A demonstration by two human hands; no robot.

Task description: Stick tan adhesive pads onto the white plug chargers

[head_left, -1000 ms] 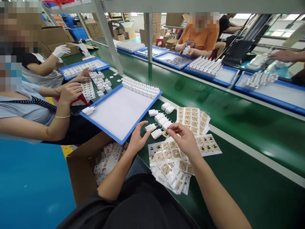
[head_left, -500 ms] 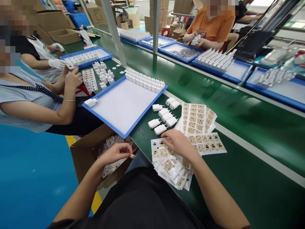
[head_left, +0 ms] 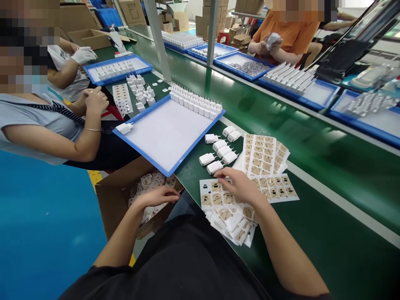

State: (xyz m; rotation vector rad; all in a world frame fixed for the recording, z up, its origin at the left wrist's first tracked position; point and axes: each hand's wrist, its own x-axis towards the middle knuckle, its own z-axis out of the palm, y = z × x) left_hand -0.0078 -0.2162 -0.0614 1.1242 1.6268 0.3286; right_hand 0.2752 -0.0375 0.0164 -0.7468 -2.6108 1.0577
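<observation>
My left hand [head_left: 159, 196] hangs past the table edge above an open cardboard box [head_left: 112, 187]. Its fingers are loosely curved with a gap to the thumb, and nothing shows between them. My right hand [head_left: 239, 185] lies over a white sheet of round tan stickers [head_left: 206, 201], fingers apart and bent, their tips close to the upper row. One spot at the sheet's upper left has lost its tan sticker; small dark bits stay there. Just beyond those fingertips are several white charger plugs [head_left: 215, 167] on the green table. More sticker sheets [head_left: 261, 154] are fanned out behind and beneath.
A blue-rimmed tray [head_left: 170, 173] has a row of upright plugs along its far edge and one plug at its left corner. Two co-workers sit to the left; another in an orange shirt [head_left: 287, 39] is across the green belt. Scrap sheets [head_left: 150, 187] fill the box.
The small tan sticker pinched in my left hand no longer shows, and those fingers have loosened. My right fingers are more bent over the sheet. The view has shifted slightly.
</observation>
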